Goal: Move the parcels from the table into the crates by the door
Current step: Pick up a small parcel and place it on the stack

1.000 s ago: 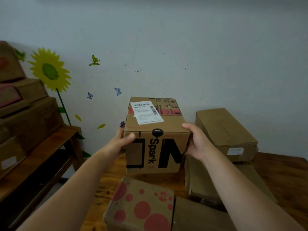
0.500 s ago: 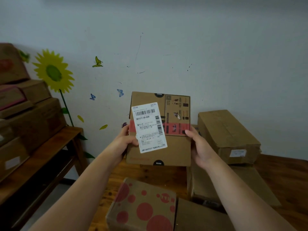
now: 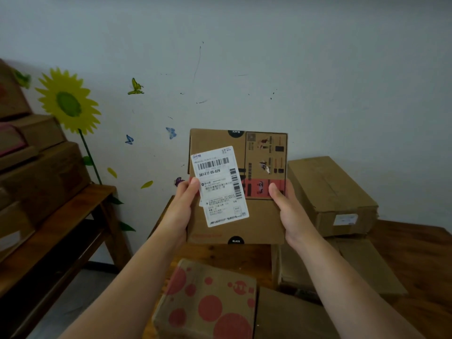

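Two hands on one parcel: the left hand (image 3: 182,206) and the right hand (image 3: 289,211) hold a brown cardboard parcel (image 3: 259,221) in the air above the table (image 3: 232,253), its labelled face turned to the camera. Left grip: thumb pressed on the edge of the white shipping label (image 3: 220,187), fingers wrapped behind the parcel's left side. Right grip: thumb on the front face by the red printed band, fingers hidden behind the right edge. The label carries a barcode and sits skewed. Below the parcel, a red-spotted box (image 3: 210,304) lies on the table with a plain box (image 3: 288,314) just beside it. To the right, a long carton (image 3: 327,189) rests on top of a flat carton (image 3: 367,265). Far left — a side table (image 3: 61,231) stacked with more cartons (image 3: 41,177), near a sunflower sticker (image 3: 68,104) on the wall.
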Action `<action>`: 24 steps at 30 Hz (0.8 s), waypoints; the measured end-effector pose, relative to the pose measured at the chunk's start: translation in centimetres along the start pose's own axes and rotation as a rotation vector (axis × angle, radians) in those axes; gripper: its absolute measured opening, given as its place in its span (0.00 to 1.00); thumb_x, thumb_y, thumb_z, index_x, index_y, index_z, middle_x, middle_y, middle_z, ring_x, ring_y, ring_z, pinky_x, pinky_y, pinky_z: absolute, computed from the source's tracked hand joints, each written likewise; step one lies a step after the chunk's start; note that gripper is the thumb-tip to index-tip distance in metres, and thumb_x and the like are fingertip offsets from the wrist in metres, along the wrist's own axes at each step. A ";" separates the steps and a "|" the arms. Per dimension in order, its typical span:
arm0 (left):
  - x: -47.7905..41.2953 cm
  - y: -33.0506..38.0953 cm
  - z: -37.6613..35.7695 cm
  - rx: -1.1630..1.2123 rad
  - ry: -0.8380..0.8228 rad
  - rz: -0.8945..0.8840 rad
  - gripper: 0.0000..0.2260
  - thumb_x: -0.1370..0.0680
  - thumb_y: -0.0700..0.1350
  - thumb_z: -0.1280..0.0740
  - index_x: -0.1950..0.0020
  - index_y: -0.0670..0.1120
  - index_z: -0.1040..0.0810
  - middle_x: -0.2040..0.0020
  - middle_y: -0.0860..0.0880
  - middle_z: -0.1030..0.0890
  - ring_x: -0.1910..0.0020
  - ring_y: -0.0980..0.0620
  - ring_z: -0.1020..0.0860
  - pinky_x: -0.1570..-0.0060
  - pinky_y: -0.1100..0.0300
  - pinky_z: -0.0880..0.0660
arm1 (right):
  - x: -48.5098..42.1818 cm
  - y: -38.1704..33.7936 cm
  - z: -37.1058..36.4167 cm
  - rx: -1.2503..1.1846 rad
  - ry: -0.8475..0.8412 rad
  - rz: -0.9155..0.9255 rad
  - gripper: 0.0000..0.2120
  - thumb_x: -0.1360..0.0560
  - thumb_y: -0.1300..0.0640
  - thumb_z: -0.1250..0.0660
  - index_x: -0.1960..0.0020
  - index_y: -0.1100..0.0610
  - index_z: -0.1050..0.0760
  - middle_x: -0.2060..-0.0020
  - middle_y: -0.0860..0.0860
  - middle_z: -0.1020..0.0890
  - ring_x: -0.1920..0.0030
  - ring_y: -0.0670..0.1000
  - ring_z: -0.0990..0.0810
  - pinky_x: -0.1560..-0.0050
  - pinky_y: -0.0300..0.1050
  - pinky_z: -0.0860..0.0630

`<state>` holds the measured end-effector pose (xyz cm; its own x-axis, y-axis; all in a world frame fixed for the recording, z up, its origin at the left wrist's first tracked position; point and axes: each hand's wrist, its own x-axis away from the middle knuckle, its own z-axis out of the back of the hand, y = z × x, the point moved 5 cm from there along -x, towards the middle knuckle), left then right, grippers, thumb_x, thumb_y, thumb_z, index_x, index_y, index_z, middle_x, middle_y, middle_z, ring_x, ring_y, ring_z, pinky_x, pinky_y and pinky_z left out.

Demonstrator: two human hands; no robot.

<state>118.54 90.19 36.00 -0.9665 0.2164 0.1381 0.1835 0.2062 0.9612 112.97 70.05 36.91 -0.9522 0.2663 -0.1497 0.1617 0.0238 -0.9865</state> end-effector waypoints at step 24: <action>1.2 7.9 -11.4 0.081 -0.235 -0.212 0.17 0.20 0.53 0.39 0.33 0.50 0.28 0.51 0.49 0.16 0.56 0.50 0.15 0.62 0.54 0.18 | 1.2 -9.9 7.9 -0.033 0.170 0.200 0.34 0.37 0.36 0.26 0.36 0.45 0.32 0.43 0.51 0.20 0.43 0.53 0.20 0.45 0.57 0.22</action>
<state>116.76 81.24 46.50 -0.9184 0.3732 -0.1313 0.0052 0.3435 0.9392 108.13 62.50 45.97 -0.8437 0.4269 -0.3255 0.3532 -0.0152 -0.9354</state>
